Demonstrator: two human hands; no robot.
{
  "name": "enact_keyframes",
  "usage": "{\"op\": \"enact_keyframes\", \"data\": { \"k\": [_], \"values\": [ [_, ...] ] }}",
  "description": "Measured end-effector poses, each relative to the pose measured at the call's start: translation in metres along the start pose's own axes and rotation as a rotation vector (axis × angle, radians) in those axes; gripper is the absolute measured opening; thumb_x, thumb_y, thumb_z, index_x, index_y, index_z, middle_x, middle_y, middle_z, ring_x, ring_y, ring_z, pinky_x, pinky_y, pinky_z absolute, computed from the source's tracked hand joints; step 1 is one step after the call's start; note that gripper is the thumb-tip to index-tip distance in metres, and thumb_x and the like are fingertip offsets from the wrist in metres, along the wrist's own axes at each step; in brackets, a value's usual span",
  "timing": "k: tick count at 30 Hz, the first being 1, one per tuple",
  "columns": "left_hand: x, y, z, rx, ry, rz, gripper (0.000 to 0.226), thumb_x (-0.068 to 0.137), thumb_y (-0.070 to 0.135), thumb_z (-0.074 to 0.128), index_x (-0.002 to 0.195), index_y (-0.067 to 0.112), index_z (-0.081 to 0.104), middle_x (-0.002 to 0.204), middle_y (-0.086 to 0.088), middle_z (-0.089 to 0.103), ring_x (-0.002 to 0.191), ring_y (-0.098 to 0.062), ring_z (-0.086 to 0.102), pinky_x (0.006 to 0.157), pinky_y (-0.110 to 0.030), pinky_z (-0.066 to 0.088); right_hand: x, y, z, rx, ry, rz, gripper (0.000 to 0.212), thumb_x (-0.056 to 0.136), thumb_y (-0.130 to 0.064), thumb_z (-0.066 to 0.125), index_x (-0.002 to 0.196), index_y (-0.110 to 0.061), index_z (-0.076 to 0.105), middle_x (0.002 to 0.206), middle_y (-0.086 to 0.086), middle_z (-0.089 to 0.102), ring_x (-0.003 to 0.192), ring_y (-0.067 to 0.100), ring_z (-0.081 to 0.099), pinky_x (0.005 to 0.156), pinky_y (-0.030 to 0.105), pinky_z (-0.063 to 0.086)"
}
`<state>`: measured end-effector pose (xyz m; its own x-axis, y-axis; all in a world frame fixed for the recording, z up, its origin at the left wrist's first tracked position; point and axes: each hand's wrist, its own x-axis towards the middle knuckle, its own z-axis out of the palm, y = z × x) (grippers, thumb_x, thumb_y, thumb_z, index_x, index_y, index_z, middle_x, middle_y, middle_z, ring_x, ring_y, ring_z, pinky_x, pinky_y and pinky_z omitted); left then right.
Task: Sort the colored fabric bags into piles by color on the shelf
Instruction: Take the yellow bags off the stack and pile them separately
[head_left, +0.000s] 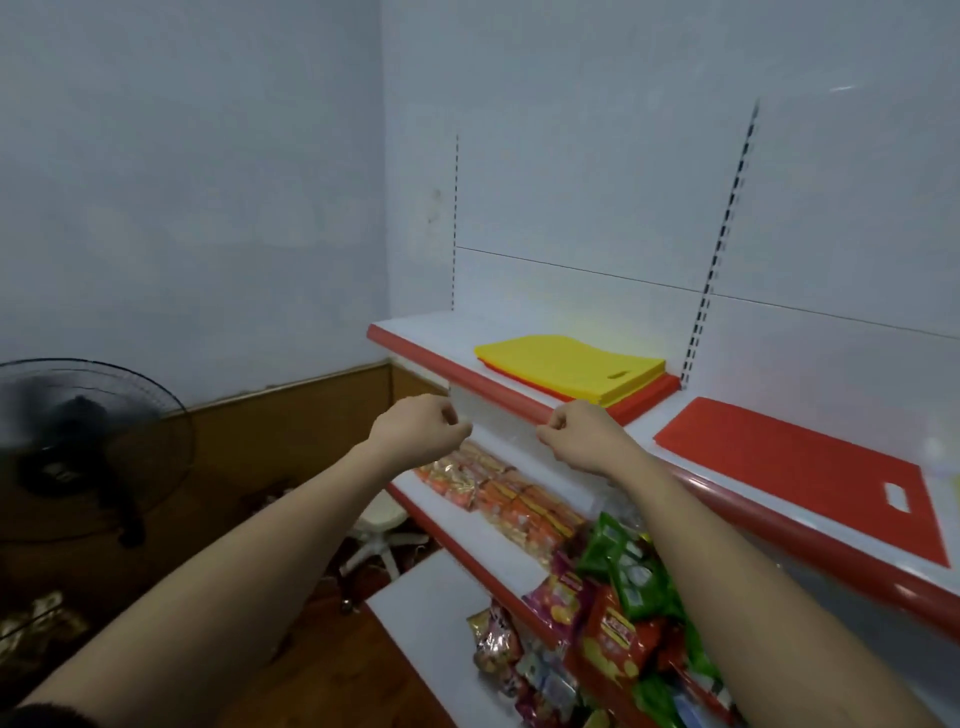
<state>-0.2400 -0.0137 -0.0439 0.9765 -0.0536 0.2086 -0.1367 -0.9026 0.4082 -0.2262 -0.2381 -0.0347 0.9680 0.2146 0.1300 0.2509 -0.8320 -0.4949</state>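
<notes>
- Up front, the left hand (420, 427) and the right hand (575, 435) hang side by side before the red front edge of the top shelf (483, 387), a small gap between them.
- Both hands have fingers curled into loose fists; neither holds anything that can be seen.
- Just beyond the right hand, on the shelf, lies the yellow bag pile (566, 364), flat, with red bags showing under its near edge.
- To the right of the right hand, a red bag (800, 467) lies flat on the next shelf section, its handle cut-out at the near right corner.
- Below both hands, the lower shelves carry snack packets (618, 597) in orange, green and red.
- Well left of the left hand stands a black fan (88, 447); a white stool (379, 530) sits on the floor beneath the left forearm.
</notes>
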Motion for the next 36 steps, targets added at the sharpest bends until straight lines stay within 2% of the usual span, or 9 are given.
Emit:
{"op": "enact_keyframes", "data": {
  "k": [7,13,16,20,23,26,29,32,36],
  "values": [
    [0.029,-0.052,-0.011,0.005,0.014,0.043,0.031,0.092,0.048,0.051,0.104,0.023,0.066,0.090,0.009,0.066,0.080,-0.009,0.063,0.070,-0.033,0.058,0.040,-0.036,0.032,-0.023,0.024,0.037,0.033,0.091,-0.031,0.057,0.065,-0.015,0.045,0.063,0.009,0.048,0.055,0.020,0.042,0.058,0.031,0.035],
    [0.091,-0.067,0.010,-0.031,-0.006,0.090,0.029,0.093,0.049,0.051,0.103,0.026,0.065,0.085,0.006,0.070,0.073,-0.009,0.065,0.066,-0.031,0.057,0.077,-0.020,0.043,-0.042,0.060,0.086,0.031,0.093,-0.032,0.056,0.068,-0.017,0.047,0.068,0.019,0.045,0.060,0.020,0.044,0.058,0.030,0.033],
    [0.128,-0.065,0.026,-0.038,-0.032,0.131,0.030,0.093,0.048,0.051,0.104,0.025,0.066,0.091,0.005,0.070,0.078,-0.011,0.065,0.067,-0.030,0.055,0.103,-0.007,0.044,-0.038,0.079,0.113,0.034,0.094,-0.033,0.056,0.067,-0.016,0.045,0.065,0.010,0.043,0.059,0.022,0.043,0.058,0.031,0.031],
    [0.184,-0.063,0.040,-0.047,-0.047,0.148,0.026,0.091,0.048,0.054,0.098,0.027,0.066,0.091,0.008,0.068,0.083,-0.013,0.064,0.073,-0.032,0.054,0.145,0.006,0.040,-0.026,0.154,0.151,0.033,0.092,-0.033,0.056,0.069,-0.011,0.054,0.069,0.009,0.060,0.068,0.029,0.058,0.059,0.034,0.041],
    [0.228,-0.061,0.044,-0.083,-0.043,0.171,0.022,0.091,0.045,0.055,0.098,0.027,0.066,0.092,0.007,0.068,0.085,-0.015,0.064,0.076,-0.035,0.054,0.170,0.015,0.034,0.008,0.246,0.182,0.020,0.092,-0.030,0.055,0.081,-0.015,0.063,0.079,0.004,0.066,0.078,0.027,0.061,0.068,0.036,0.049],
    [0.267,-0.058,0.049,-0.133,-0.011,0.186,0.023,0.089,0.044,0.058,0.099,0.026,0.068,0.095,0.005,0.069,0.083,-0.019,0.062,0.076,-0.036,0.053,0.182,0.030,0.029,0.044,0.371,0.228,0.013,0.093,-0.025,0.052,0.087,-0.019,0.060,0.074,0.004,0.066,0.070,0.026,0.060,0.064,0.036,0.048],
    [0.294,-0.057,0.056,-0.188,0.015,0.183,0.030,0.082,0.047,0.055,0.099,0.026,0.069,0.103,0.002,0.068,0.077,-0.023,0.058,0.076,-0.037,0.052,0.186,0.048,0.022,0.090,0.557,0.252,0.008,0.094,-0.018,0.052,0.096,-0.015,0.060,0.081,0.002,0.063,0.069,0.022,0.058,0.064,0.037,0.046],
    [0.321,-0.058,0.068,-0.239,-0.003,0.157,0.047,0.071,0.050,0.048,0.106,0.025,0.068,0.110,-0.002,0.064,0.098,-0.027,0.057,0.085,-0.041,0.050,0.191,0.071,0.021,0.064,0.757,0.335,0.014,0.090,-0.007,0.054,0.100,-0.011,0.062,0.091,0.006,0.059,0.083,0.024,0.055,0.065,0.032,0.040],
    [0.349,-0.058,0.084,-0.317,-0.055,0.121,0.061,0.069,0.050,0.049,0.119,0.021,0.065,0.120,-0.006,0.060,0.113,-0.028,0.054,0.092,-0.042,0.047,0.196,0.088,0.028,0.044,0.899,0.561,0.017,0.088,-0.007,0.057,0.104,-0.010,0.060,0.108,0.014,0.054,0.103,0.033,0.048,0.080,0.039,0.042]
  ]
}}
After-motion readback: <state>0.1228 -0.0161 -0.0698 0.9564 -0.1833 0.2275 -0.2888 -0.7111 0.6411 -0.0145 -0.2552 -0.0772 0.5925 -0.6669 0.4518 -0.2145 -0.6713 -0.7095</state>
